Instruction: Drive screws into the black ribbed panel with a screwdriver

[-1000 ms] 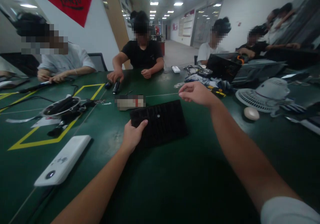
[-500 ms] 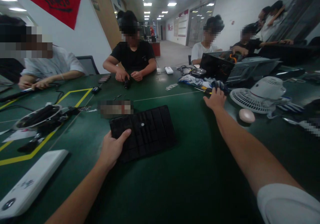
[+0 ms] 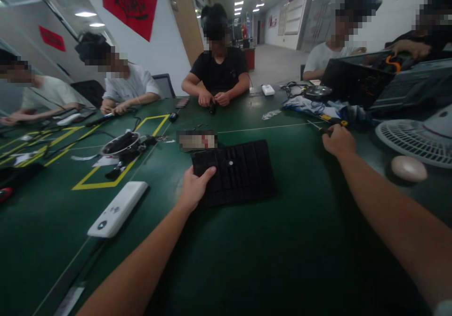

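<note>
Wallet (image 3: 243, 172) under left hand (image 3: 192, 189) thumb; screwdriver (image 3: 320, 129) at right hand (image 3: 341, 141) fingertips.

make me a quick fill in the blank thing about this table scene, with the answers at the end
The left hand holds an open case coloured ____.
From the wearer's view, the fan stands to the ____ of the right hand.
The tape outlines on the green table are ____.
The large wall sign has a ____ background behind its dark lettering.

Missing words: black; right; yellow; red
</note>
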`<state>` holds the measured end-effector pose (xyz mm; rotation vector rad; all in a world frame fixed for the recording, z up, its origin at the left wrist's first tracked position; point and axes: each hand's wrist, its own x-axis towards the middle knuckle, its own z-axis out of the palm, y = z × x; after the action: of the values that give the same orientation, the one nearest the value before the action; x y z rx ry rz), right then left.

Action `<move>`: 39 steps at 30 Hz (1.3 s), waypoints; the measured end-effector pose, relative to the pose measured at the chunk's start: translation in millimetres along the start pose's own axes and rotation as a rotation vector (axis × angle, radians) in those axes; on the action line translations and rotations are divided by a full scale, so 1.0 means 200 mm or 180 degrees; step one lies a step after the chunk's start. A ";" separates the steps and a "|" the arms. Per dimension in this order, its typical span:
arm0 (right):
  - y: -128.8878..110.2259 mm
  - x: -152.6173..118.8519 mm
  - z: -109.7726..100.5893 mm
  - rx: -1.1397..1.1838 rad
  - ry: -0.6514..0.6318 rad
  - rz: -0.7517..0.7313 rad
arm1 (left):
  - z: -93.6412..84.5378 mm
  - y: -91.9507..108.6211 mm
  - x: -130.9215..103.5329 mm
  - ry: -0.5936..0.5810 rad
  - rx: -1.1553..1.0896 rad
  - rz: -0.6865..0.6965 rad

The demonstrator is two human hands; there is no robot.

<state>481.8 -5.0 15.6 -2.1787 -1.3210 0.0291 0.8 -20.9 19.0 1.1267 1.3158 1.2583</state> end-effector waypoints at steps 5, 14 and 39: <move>-0.13 -0.17 -0.07 0.0571 0.0011 -0.0038 | 0.01 -0.02 0.01 -0.0108 -0.0111 0.0102; -0.68 -0.36 -0.47 0.0883 0.0040 -0.0846 | 0.00 -0.06 0.06 -0.0286 -0.0132 0.0346; -1.11 -0.70 -0.57 -0.0693 -0.0428 -0.2886 | -0.03 -0.06 0.10 0.0028 0.0171 0.0355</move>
<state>266.6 -98.1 181.4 -1.5594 -2.3562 -0.3367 -6.6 -1.9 6.3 1.2483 1.3152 1.3167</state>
